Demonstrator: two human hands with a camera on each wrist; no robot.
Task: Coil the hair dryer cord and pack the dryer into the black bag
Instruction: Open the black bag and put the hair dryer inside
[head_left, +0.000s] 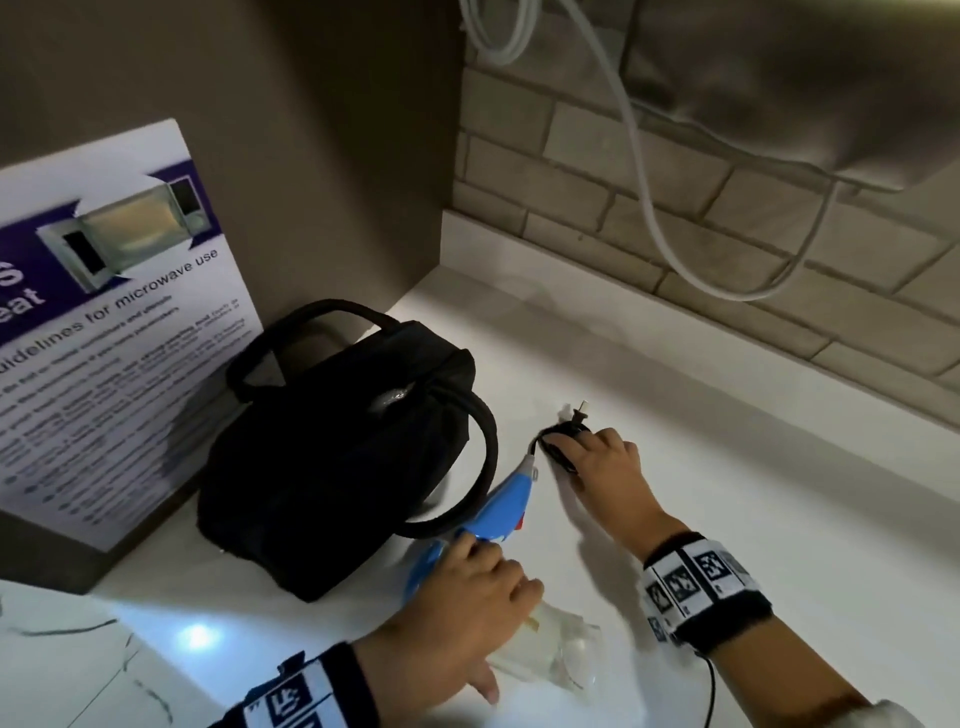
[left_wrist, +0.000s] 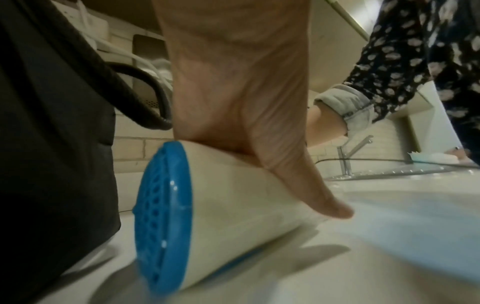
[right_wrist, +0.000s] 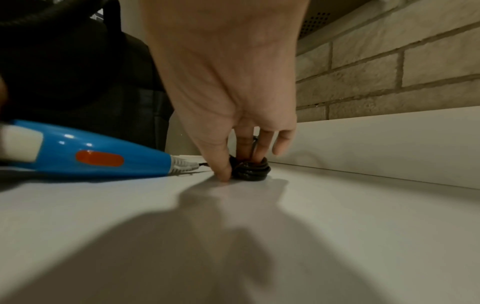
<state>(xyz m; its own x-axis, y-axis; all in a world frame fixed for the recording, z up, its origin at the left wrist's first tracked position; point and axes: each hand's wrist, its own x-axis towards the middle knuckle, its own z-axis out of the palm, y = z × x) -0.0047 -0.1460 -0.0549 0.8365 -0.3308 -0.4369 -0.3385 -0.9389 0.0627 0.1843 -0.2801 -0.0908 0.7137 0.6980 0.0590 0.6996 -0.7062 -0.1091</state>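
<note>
The black bag (head_left: 343, 457) stands on the white counter (head_left: 753, 519), its handles up and its mouth drawn nearly closed. Just right of it lies the blue and white hair dryer (head_left: 501, 506). My left hand (head_left: 467, 566) grips the dryer where handle meets barrel; its palm sits on the white barrel (left_wrist: 233, 201) behind the blue grille (left_wrist: 161, 216). The black cord (right_wrist: 250, 169) lies wound in a small coil at the handle's far end, plug (head_left: 579, 410) sticking out. My right hand (head_left: 576, 452) pinches that coil against the counter, thumb beside it, fingers on it.
A microwave guidelines sign (head_left: 104, 322) leans against the wall behind the bag. White cable (head_left: 670, 234) hangs in a loop along the brick wall (head_left: 779, 249). A tap (left_wrist: 348, 158) and a sink rim show far right in the left wrist view.
</note>
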